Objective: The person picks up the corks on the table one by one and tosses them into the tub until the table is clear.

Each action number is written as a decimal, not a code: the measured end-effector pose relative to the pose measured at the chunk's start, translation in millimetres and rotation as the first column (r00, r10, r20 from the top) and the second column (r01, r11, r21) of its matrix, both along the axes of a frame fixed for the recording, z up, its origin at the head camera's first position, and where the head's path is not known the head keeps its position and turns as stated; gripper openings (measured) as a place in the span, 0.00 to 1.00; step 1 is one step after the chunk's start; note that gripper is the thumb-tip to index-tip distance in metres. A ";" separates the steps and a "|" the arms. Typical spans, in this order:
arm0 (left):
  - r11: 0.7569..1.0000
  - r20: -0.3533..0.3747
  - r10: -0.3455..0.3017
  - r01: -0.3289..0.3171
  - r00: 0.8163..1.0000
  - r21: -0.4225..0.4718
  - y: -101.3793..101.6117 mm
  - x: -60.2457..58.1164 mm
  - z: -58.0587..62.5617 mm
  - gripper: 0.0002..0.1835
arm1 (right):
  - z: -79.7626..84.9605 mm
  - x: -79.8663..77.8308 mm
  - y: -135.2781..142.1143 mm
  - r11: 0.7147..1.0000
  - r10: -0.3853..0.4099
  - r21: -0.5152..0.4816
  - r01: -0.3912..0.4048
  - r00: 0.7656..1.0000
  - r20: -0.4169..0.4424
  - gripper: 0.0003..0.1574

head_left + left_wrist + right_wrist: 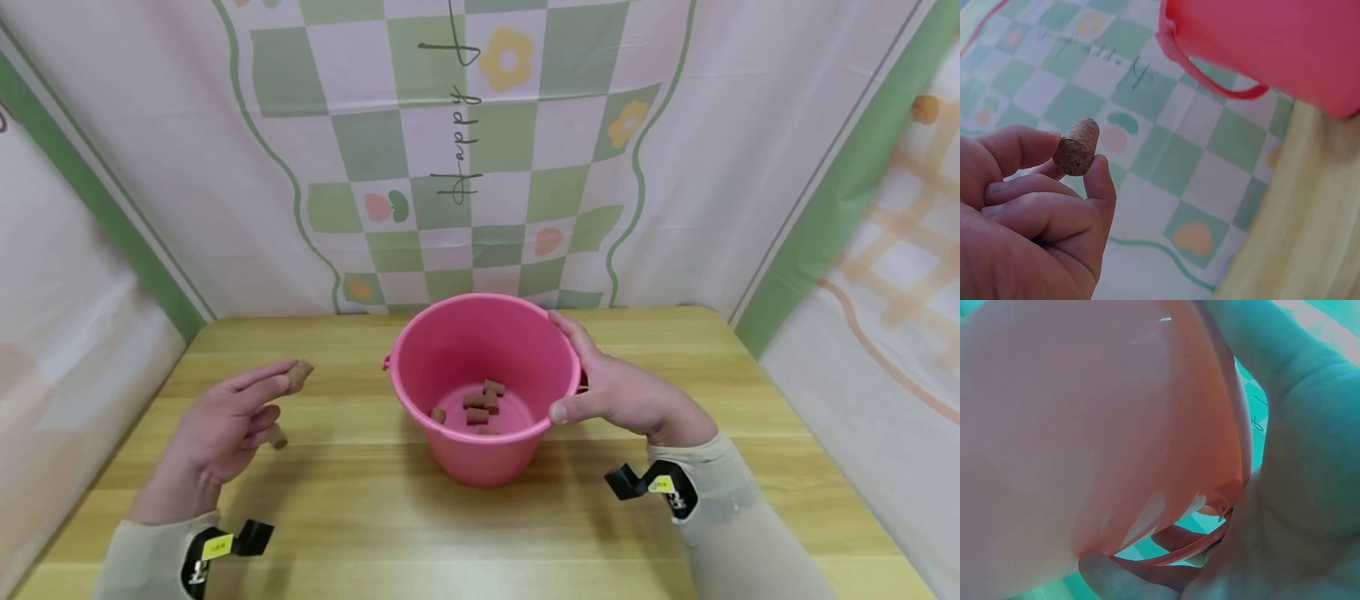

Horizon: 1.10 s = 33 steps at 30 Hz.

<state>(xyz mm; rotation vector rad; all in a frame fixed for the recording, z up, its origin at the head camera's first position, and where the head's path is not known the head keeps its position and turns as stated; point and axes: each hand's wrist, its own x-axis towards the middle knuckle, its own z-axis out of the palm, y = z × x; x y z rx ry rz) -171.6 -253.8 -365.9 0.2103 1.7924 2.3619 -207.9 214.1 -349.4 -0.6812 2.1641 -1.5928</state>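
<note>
My left hand [225, 425] is left of a pink bucket [483, 458] and pinches a brown cork [299, 376] between thumb and fingertips. In the left wrist view the cork [1077, 148] points one round end toward the camera. A second cork [277, 436] shows just past the lower fingers of that hand, partly covered by them. My right hand [626, 392] grips the bucket's right rim, the thumb on the near side and the other fingers on the far side. Several corks [477, 415] lie on the bucket's bottom.
The bucket stands around the middle of a wooden table [360, 517]. Its pink handle [1222, 90] hangs down along the outside. Behind the table hangs a green-and-white checked cloth [502, 137], with more printed cloth [892, 333] along both sides.
</note>
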 end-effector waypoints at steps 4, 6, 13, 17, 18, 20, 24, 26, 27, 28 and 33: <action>0.998 -0.034 0.008 -0.010 0.999 -0.058 11.0 1.3 8.5 0.14 | -0.8 -0.2 0.3 1.000 0.006 0.009 -0.006 1.000 -0.007 0.74; 0.997 -0.043 0.015 -0.018 0.999 -0.075 17.4 1.0 12.5 0.13 | -1.0 -0.2 0.7 1.000 0.002 0.014 -0.002 1.000 -0.011 0.74; 0.993 -0.058 0.024 -0.030 0.998 -0.110 39.3 1.8 26.1 0.13 | 0.2 0.3 0.8 1.000 -0.010 0.019 0.010 1.000 -0.011 0.74; 0.991 -0.070 0.010 -0.019 0.998 -0.134 50.8 2.5 33.5 0.13 | 0.3 1.0 1.0 1.000 -0.010 0.021 0.010 1.000 -0.004 0.74; 0.989 -0.073 0.007 -0.018 0.997 -0.144 53.6 2.4 35.2 0.13 | 0.2 1.1 1.1 1.000 -0.011 0.019 0.011 1.000 -0.002 0.74; 0.985 -0.075 0.003 -0.015 0.997 -0.170 58.5 2.1 38.1 0.14 | 0.0 0.9 1.3 1.000 -0.009 0.014 0.009 1.000 0.001 0.74; 0.978 -0.073 -0.003 -0.012 0.997 -0.209 67.0 1.5 41.9 0.16 | -0.1 0.2 1.4 1.000 -0.005 0.009 0.005 1.000 0.001 0.74; 0.975 -0.071 -0.007 -0.009 0.997 -0.223 70.8 1.5 43.2 0.17 | -0.3 -0.1 1.3 1.000 -0.002 0.008 0.002 1.000 -0.002 0.74; 0.973 -0.073 -0.011 -0.006 0.997 -0.230 72.7 1.4 43.9 0.18 | -0.4 -0.3 1.3 1.000 0.000 0.007 0.000 1.000 -0.003 0.74; 0.972 -0.074 -0.015 -0.003 0.997 -0.237 74.5 1.3 44.5 0.19 | -0.6 -0.5 1.3 1.000 0.002 0.005 -0.002 1.000 -0.004 0.74; 0.959 -0.080 -0.040 0.016 0.996 -0.284 83.1 0.9 47.8 0.21 | -1.7 -1.5 1.2 1.000 0.014 0.002 -0.014 1.000 -0.014 0.74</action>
